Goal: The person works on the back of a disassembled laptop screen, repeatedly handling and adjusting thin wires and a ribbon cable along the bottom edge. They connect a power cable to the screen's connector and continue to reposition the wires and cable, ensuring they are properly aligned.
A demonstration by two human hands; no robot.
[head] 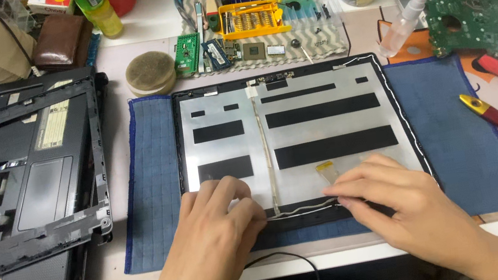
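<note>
Head view: lid (301, 132) flat on blue mat (462, 139), panel already out, bezel (24, 189) off at left. Left hand (220, 228) and right hand (399, 203) pinching white cable (300, 209) at near edge, apparently mid-routing.

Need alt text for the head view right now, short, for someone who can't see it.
Both hands, left hand and right hand, press on the near edge of a laptop lid back panel lying on a blue cloth. Dismantled laptop casing lies left; a circuit board far right.
</note>
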